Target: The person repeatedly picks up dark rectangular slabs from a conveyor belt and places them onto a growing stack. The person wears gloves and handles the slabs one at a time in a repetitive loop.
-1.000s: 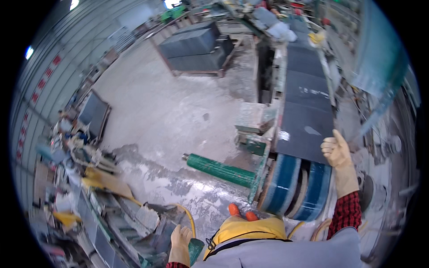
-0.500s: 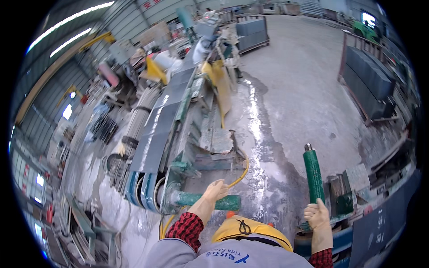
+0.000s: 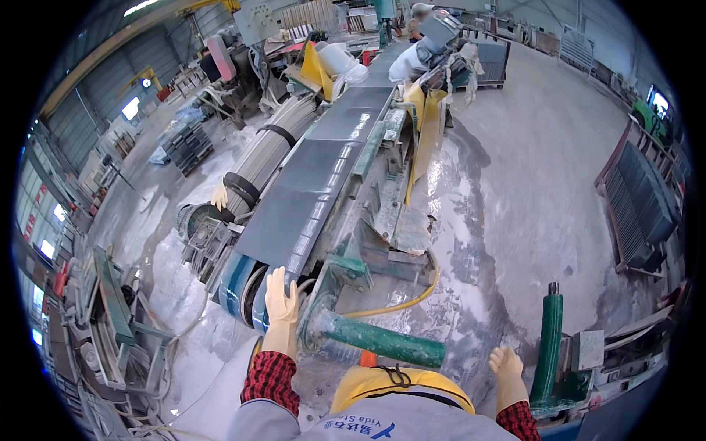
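My left hand (image 3: 282, 305) wears a cream rubber glove, its fingers spread. It is at the near end of a conveyor, by the blue belt wheels (image 3: 248, 283) and the near edge of a dark grey stone slab (image 3: 288, 229); contact is hard to judge. More slabs lie in a row along the conveyor. My right hand (image 3: 507, 367), gloved alike, is empty with loosely bent fingers. It stands apart from an upright green roller (image 3: 548, 342) to its right. A green horizontal roller (image 3: 386, 339) crosses in front of my waist.
A yellow hose (image 3: 423, 294) curves beside the conveyor's green frame. Long pale rods (image 3: 273, 147) lie bundled to the left. On the right, dark slabs (image 3: 643, 198) stand in a rack. A person (image 3: 418, 22) is at the far end. The floor has wet patches.
My left hand has moved from above the horizontal green roller to the conveyor's end, its fingers spreading. My right hand has come away from the upright green roller. The view has turned.
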Tool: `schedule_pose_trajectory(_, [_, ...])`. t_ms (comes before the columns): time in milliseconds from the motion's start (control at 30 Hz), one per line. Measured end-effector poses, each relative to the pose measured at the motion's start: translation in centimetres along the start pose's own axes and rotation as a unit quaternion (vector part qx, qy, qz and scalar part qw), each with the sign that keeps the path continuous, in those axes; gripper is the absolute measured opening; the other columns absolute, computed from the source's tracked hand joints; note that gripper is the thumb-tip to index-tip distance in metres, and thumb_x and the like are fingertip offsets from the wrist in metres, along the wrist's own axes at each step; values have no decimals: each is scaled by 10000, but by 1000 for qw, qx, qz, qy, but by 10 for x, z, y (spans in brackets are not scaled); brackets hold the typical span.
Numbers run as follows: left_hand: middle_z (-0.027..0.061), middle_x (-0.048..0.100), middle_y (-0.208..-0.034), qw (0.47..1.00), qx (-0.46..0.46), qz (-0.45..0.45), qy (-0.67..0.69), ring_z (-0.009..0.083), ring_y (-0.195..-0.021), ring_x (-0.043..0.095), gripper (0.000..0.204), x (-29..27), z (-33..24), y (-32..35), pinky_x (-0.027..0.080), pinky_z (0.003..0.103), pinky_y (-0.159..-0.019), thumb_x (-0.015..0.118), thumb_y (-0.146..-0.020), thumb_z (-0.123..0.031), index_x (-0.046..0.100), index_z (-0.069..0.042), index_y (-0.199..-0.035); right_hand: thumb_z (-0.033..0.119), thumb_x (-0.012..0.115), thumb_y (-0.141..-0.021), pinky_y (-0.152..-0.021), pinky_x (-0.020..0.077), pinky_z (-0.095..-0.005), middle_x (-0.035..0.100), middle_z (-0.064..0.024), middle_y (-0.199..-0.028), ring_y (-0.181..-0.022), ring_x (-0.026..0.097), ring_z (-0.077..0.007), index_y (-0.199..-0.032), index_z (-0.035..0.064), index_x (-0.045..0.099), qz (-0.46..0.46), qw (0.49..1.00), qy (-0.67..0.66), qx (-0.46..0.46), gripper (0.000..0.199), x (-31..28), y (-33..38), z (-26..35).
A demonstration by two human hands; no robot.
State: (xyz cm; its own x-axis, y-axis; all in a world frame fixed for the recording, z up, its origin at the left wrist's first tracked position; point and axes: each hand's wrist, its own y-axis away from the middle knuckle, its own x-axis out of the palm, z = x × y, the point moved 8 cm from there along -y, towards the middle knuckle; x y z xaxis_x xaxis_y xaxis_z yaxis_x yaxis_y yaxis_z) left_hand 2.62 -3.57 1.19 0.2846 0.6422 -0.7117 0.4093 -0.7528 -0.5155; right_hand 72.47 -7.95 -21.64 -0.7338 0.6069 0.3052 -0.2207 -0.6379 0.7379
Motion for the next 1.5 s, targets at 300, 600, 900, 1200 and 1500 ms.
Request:
schedule_pose_trajectory(300, [183,514,-1419,966,189,167,-56,413,-1313,452,468,74,22,-108,356,508,-1116,613,-932,-273,535,-76,-1350,306,403,-1079,-593,469,-392,629,-130,-964,-717,581,-269,-1091,25,560,-21,997,-60,38,322,18,27,-69])
schedule_pose_trajectory(600, [129,548,-1300,961,188,188,-72,341,-1224,484,467,151,-24,-205,380,474,-1029,633,-890,-345,554,-78,-1265,309,489,-1046,-662,532,-441,691,-170,-1073,-813,667,-333,-1173,8,593,-107,994,-39,4,343,63,72,-81])
schedule_pose_trajectory(900, [135,511,-1386,969,171,158,-88,336,-1309,440,494,183,-26,-225,314,500,-1111,622,-906,-327,531,-92,-1330,257,484,-1022,-665,560,-475,691,-200,-1021,-804,676,-365,-1128,-4,571,-156,986,52,2,296,52,68,-71])
schedule_pose_trajectory(1200, [145,496,-1402,950,212,215,-84,349,-1329,426,467,168,-20,-191,329,485,-1117,575,-919,-271,498,-85,-1341,247,514,-1013,-738,578,-457,698,-208,-1086,-874,695,-360,-1209,-40,570,-27,994,107,5,352,135,4,-56])
schedule_pose_trajectory(1500, [212,521,-1267,945,271,174,-55,417,-1148,492,445,86,-14,-116,400,500,-980,576,-880,-248,516,-38,-1268,261,565,-1005,-688,592,-390,719,-211,-1082,-850,726,-317,-1157,-20,631,99,975,195,48,326,187,-39,-116])
